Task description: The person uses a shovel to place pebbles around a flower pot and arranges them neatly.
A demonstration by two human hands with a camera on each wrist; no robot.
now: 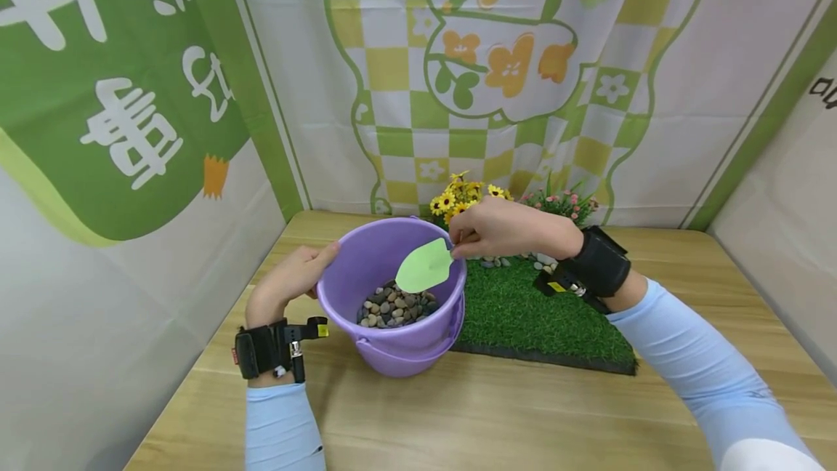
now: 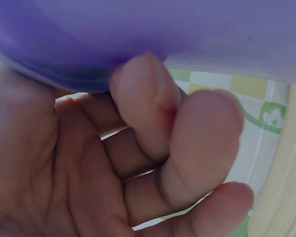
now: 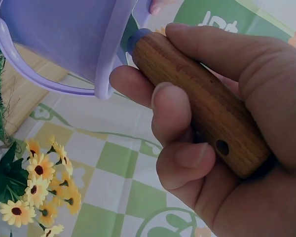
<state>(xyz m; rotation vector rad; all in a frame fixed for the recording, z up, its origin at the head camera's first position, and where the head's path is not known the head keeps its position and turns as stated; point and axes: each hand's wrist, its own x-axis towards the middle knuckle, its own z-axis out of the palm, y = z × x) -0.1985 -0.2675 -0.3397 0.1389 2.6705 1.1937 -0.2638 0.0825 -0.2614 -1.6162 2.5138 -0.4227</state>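
A purple bucket [image 1: 356, 260] stands on the table, with a layer of small rounded stones [image 1: 392, 307] at its bottom. My left hand [image 1: 290, 278] holds the bucket's left rim, thumb over the edge and fingers curled outside against the wall, as the left wrist view also shows. In my right hand [image 1: 506, 227] is a garden trowel [image 1: 425, 266] with a light green blade and a wooden handle [image 3: 197, 98] wrapped by the fingers. The blade hangs over the bucket's opening near the right rim, above the stones, its face carrying nothing.
Right of the bucket lies a dark-edged artificial turf mat [image 1: 543, 318]. Yellow flowers [image 1: 458, 195] and pink flowers [image 1: 569, 203] stand at its back, near some pebbles [image 1: 495, 262]. The bucket's purple handle [image 1: 418, 356] hangs down in front. A patterned cloth backdrop [image 1: 405, 71] encloses the wooden table [image 1: 523, 413].
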